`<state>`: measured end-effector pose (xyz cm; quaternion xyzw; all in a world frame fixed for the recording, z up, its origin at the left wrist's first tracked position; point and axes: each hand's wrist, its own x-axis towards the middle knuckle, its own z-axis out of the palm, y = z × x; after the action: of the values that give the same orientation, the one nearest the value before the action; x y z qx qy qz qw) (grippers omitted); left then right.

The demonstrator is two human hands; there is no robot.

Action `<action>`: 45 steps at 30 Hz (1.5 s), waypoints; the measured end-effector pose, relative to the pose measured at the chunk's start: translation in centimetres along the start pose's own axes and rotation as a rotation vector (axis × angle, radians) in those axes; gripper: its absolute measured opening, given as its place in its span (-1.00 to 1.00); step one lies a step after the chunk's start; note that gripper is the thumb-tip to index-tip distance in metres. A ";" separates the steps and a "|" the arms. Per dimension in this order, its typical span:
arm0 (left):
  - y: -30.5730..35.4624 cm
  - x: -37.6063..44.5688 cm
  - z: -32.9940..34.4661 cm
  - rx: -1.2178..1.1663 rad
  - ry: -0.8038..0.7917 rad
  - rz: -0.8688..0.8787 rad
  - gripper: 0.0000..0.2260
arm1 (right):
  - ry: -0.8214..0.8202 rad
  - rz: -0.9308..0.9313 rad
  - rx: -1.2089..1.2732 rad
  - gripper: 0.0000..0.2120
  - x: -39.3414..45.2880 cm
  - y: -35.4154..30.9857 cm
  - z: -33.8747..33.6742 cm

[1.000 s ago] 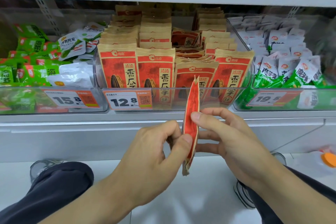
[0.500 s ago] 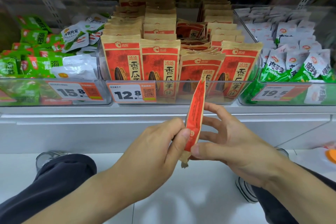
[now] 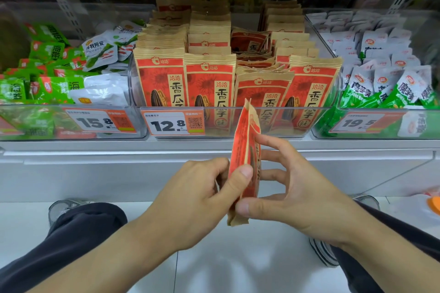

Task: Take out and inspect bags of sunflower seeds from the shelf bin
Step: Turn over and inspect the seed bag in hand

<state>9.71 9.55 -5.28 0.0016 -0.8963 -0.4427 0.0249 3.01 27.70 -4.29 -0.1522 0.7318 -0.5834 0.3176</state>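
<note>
While both hands hold it in front of the shelf, below the bin's (image 3: 238, 123) lip, the seed bag (image 3: 244, 159) has tilted from edge-on to show a sliver of its printed face. The left hand (image 3: 197, 197) pinches it between thumb and curled fingers; the right hand (image 3: 292, 197) steadies it with thumb and spread fingertips. Inspection looks underway, with return or setting aside likely next.

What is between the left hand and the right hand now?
In the head view, one red sunflower seed bag stands edge-on between the left hand and the right hand; both pinch it.
</note>
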 end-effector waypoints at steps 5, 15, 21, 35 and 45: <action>-0.7 0.2 0.4 0.114 -0.018 -0.029 -0.59 | 0.119 0.024 -0.144 -0.27 0.6 0.1 -0.3; -1.0 0.4 0.4 0.102 -0.114 -0.171 -0.53 | 0.343 0.075 0.121 -0.84 1.3 -0.1 -1.3; -0.8 0.9 1.4 -0.174 0.096 -0.254 -0.70 | 0.282 -0.001 0.000 -0.82 0.8 -0.2 -0.6; 0.5 0.8 1.7 -0.376 0.051 -0.287 -0.77 | 0.039 -0.106 -0.050 -0.77 0.2 0.6 1.3; -0.4 0.6 2.8 -0.459 0.054 -0.313 -0.43 | 0.081 -0.068 0.225 -0.85 0.2 0.3 1.1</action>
<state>9.01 11.50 -7.31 0.1460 -0.7605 -0.6323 -0.0205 3.63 26.82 -4.75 -0.1166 0.6683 -0.6780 0.2830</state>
